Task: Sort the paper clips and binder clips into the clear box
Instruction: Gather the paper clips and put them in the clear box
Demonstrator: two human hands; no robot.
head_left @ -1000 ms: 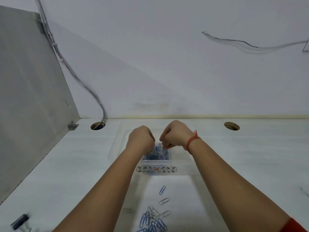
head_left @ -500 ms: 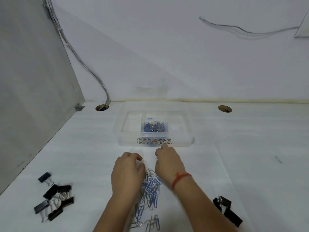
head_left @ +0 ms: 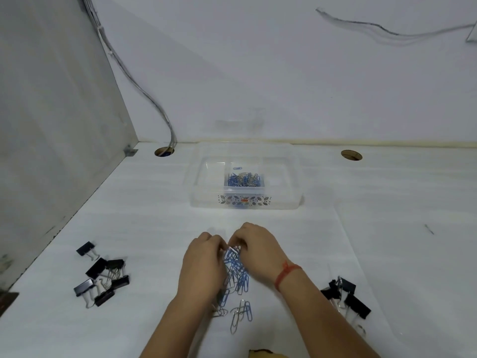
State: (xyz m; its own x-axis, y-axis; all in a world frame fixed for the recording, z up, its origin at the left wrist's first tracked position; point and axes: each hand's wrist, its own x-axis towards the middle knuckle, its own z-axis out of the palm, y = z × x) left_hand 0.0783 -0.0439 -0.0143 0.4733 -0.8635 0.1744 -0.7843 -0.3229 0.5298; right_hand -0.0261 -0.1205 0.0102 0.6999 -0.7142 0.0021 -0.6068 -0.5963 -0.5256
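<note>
Fingers of my left hand [head_left: 204,264] and right hand [head_left: 258,251] curl shut, gathering paper clips [head_left: 236,270] to carry to the clear box [head_left: 245,202].

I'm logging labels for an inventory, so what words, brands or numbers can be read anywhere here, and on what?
None can be read.
The clear box has a leaf-pattern band on its front wall with a small orange sticker at its middle; any print on it is too small and blurred to read.
The binder clips and paper clips show no markings.
</note>
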